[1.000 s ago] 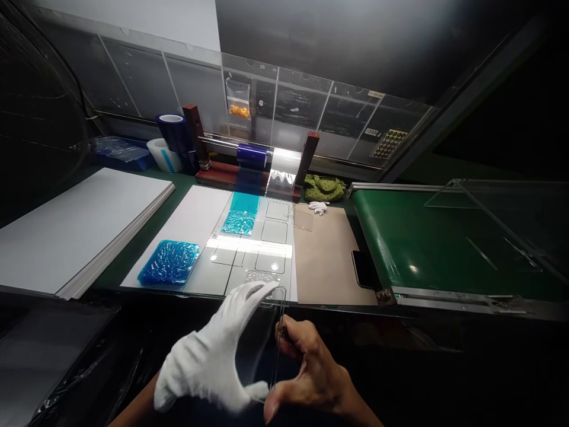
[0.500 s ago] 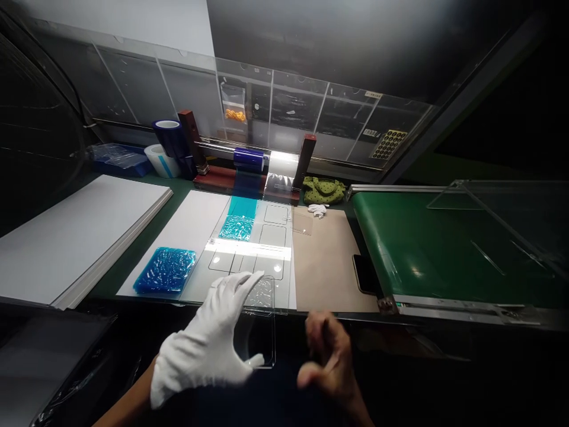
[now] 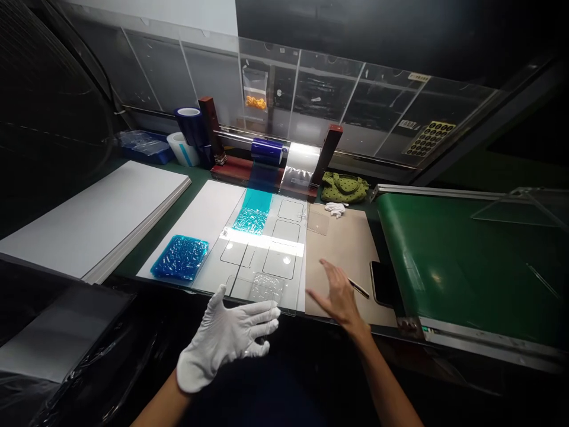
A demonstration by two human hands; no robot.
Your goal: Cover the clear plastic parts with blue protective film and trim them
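My left hand [image 3: 224, 338], in a white cotton glove, holds the lower edge of a clear plastic plate [image 3: 262, 311], its fingers stretched out and its thumb raised. The plate's far part lies over a clear bubbled film patch [image 3: 267, 289] on a transparent marked sheet [image 3: 267, 255]. My bare right hand [image 3: 340, 296] hovers apart from the plate with fingers spread, above brown kraft paper [image 3: 342, 249]. Nearest to it lies a pen [image 3: 358, 287].
A blue bubbled film pad [image 3: 180, 257] lies left of the marked sheet, on a white board [image 3: 204, 216]. A black phone [image 3: 382, 283] lies at the paper's right edge, beside a green conveyor belt [image 3: 453, 267]. Film rollers [image 3: 267, 151] stand behind the sheet.
My right hand has let go of the plate and moved right over the kraft paper, opening. The plate now lies lower and flatter, with my left hand still at it.
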